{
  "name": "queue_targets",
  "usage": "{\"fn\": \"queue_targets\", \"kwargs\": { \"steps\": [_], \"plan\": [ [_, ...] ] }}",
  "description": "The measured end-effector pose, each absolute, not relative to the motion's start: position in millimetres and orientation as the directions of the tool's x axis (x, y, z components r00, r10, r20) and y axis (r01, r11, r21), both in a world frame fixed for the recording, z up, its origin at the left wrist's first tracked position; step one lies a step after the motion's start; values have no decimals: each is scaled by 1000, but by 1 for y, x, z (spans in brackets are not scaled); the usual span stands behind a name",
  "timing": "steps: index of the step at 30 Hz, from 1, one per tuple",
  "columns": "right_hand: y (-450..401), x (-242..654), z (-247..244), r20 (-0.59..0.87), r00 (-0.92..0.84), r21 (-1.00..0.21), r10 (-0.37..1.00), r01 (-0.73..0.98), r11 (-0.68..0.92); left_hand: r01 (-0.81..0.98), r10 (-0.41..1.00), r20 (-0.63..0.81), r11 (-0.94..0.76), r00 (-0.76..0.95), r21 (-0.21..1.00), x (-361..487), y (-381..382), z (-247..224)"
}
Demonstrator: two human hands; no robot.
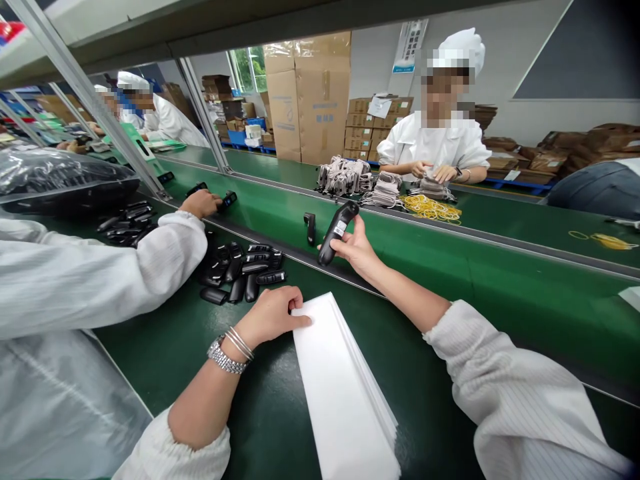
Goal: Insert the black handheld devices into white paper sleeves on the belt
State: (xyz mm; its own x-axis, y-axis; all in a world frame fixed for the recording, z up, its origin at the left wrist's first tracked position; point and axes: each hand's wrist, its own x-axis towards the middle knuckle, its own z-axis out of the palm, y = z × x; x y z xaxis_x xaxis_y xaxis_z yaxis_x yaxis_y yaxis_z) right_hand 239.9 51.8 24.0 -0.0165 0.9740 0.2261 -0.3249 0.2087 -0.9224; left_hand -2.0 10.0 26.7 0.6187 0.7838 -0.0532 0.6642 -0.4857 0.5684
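Observation:
My right hand (pixel 358 251) holds a black handheld device (pixel 336 233) with a curved head and a small white label, raised over the edge of the green belt. With thumb and fingers, my left hand (pixel 274 313) pinches the top corner of a white sheet (pixel 325 347), the uppermost of a stack lying on the dark green tabletop. The sheets look thin and soft. Another black device (pixel 310 228) stands on the belt just left of the one I hold.
Several black parts (pixel 245 270) lie in a pile left of my left hand. A co-worker's sleeved arm (pixel 150 263) reaches across from the left to devices on the belt (pixel 425 257). Opposite, a person handles grey cable bundles (pixel 345 177) beside yellow cords (pixel 433 208). Metal posts (pixel 203 113) carry an overhead shelf.

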Motion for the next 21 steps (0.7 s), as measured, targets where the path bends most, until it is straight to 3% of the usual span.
{"fn": "queue_targets", "kwargs": {
  "steps": [4,13,21],
  "plan": [
    [45,231,26,233,-105,-917,967,-354,183,635,786,-76,-434,614,640,0,11,25],
    [35,222,33,267,-99,-904,959,-370,214,709,799,-107,-453,592,541,-2,10,29],
    [39,220,28,298,-73,-903,952,-344,256,601,740,108,-614,664,512,7,12,26]
  ]
}}
